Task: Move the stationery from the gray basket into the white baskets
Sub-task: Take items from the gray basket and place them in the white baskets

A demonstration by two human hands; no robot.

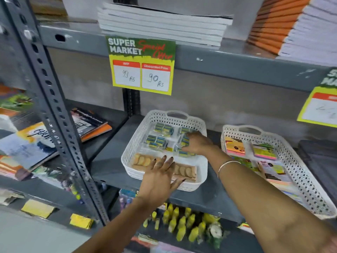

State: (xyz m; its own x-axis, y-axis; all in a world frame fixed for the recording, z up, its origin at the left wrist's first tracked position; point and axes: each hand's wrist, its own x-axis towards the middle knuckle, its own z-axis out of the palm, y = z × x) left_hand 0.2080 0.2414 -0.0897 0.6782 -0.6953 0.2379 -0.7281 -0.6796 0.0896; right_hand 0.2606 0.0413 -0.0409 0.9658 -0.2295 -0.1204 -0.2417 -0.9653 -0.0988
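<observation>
A white perforated basket [138, 136] sits on the grey middle shelf. It holds several clear packs of blue-and-yellow items [158, 139] at the back and flat tan packs [142, 160] at the front. My right hand [196, 144] reaches into it, fingers curled on one blue-and-yellow pack at the right side. With fingers spread, my left hand [160, 175] rests over the tan packs and the basket's front rim. A second white basket [299, 172] to the right holds sticky-note pads [264, 151] and colourful packets. No gray basket is in view.
A grey perforated upright [54, 110] stands to the left. Price signs [142, 64] hang from the upper shelf, which bears stacked notebooks [164, 22]. Books [87, 125] lie at left; yellow bottles [182, 223] fill the shelf below.
</observation>
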